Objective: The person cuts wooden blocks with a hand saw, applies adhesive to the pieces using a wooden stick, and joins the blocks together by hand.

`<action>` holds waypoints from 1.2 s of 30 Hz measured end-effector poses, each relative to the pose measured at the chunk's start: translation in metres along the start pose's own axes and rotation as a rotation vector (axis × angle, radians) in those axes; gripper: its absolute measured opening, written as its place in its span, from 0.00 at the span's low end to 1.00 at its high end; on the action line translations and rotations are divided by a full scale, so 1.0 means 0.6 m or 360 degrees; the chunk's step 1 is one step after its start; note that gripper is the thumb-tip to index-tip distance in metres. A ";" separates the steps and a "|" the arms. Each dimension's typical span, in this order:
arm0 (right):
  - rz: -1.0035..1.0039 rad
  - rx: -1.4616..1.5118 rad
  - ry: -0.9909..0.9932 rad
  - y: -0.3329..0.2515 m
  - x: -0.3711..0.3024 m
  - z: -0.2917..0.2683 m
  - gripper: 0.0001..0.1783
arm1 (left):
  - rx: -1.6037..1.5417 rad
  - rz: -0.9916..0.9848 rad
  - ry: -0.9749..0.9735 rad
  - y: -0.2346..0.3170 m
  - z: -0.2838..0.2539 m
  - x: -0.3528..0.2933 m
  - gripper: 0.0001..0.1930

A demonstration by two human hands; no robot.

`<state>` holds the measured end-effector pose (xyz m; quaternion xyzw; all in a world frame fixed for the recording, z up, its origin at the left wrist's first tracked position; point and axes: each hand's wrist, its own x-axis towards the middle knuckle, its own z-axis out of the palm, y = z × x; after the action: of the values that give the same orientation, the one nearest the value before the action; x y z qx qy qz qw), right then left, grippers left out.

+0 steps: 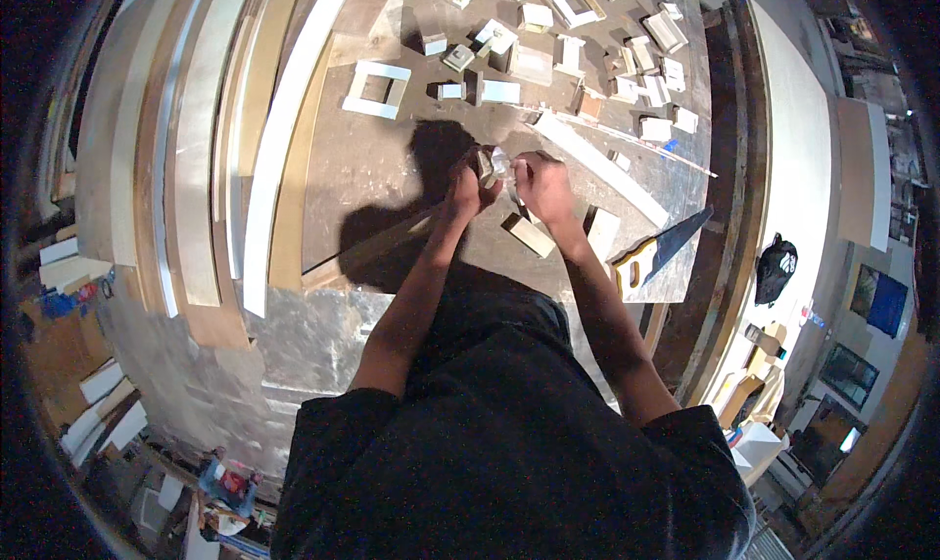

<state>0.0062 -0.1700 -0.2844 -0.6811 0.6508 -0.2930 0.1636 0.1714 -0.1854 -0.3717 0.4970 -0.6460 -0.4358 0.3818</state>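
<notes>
My left hand [472,192] is closed around a small wooden piece [486,168] above the workbench. A pale, shiny patch shows on the side of that piece facing my right hand, too small to name. Just right of it my right hand [544,186] has its fingers curled and pressed together, close to the piece. Whatever those fingers hold is hidden. Below the hands a short wooden block [529,236] lies on the bench, and another pale block [601,231] rests beside my right forearm. A handsaw [664,252] with a yellow-and-white handle lies to the right.
Many small wooden blocks and a square wooden frame [377,90] are spread over the far part of the workbench [338,183]. A long pale strip [602,168] slants across its right side. Long boards [201,139] line the left. A black cap-like item [776,268] sits on the right-hand surface.
</notes>
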 end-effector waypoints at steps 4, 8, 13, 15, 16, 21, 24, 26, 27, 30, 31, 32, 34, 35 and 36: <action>0.0289 0.0100 -0.0078 0.014 -0.019 0.015 0.07 | 0.0116 0.0115 0.0044 -0.005 0.008 0.001 0.30; 0.0341 0.0392 0.0039 0.010 -0.013 0.022 0.06 | 0.0069 0.0165 0.0000 -0.049 0.009 0.001 0.29; 0.0568 0.0594 -0.0058 0.051 -0.026 0.008 0.08 | 0.0152 -0.0208 -0.0137 0.034 0.003 0.013 0.25; 0.0605 0.0655 -0.0123 0.054 -0.025 0.004 0.08 | 0.0122 -0.0197 -0.0106 0.030 -0.002 0.012 0.25; 0.0644 0.0714 -0.0190 0.056 -0.024 0.005 0.09 | 0.0023 -0.0050 -0.0025 0.021 -0.003 0.011 0.26; 0.0722 0.1035 -0.0101 0.090 -0.031 0.018 0.10 | -0.0012 -0.0043 -0.0033 0.023 0.001 0.015 0.26; 0.0769 0.1086 -0.0134 0.100 -0.032 0.016 0.11 | -0.0035 -0.0008 -0.0042 0.019 0.001 0.017 0.25; 0.0796 0.1086 -0.0158 0.103 -0.034 0.015 0.11 | -0.0045 -0.0014 -0.0069 0.016 0.003 0.018 0.25; 0.0793 0.1100 -0.0138 0.102 -0.034 0.014 0.12 | -0.0065 0.0001 -0.0069 0.012 0.004 0.018 0.25; 0.0797 0.1132 -0.0114 0.102 -0.035 0.012 0.13 | -0.0105 0.0025 -0.0079 0.001 0.010 0.020 0.26; 0.0805 0.1149 -0.0110 0.101 -0.035 0.011 0.13 | -0.0124 0.0033 -0.0088 -0.003 0.011 0.020 0.27; 0.0803 0.1150 -0.0111 0.101 -0.034 0.010 0.13 | -0.0124 0.0033 -0.0086 -0.006 0.010 0.019 0.27; 0.0792 0.1268 -0.0104 0.096 -0.031 0.005 0.12 | -0.0099 -0.0006 -0.0045 -0.007 0.007 0.015 0.28; 0.0790 0.1270 -0.0110 0.093 -0.028 0.003 0.12 | -0.0096 -0.0010 -0.0040 -0.008 0.005 0.013 0.28; 0.0806 0.1239 -0.0137 0.092 -0.025 -0.001 0.12 | -0.0047 -0.0028 -0.0040 0.000 0.001 0.011 0.29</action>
<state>-0.0373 -0.1604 -0.3202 -0.4002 0.6309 -0.4377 0.5003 0.1697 -0.1917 -0.3716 0.4915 -0.6398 -0.4548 0.3771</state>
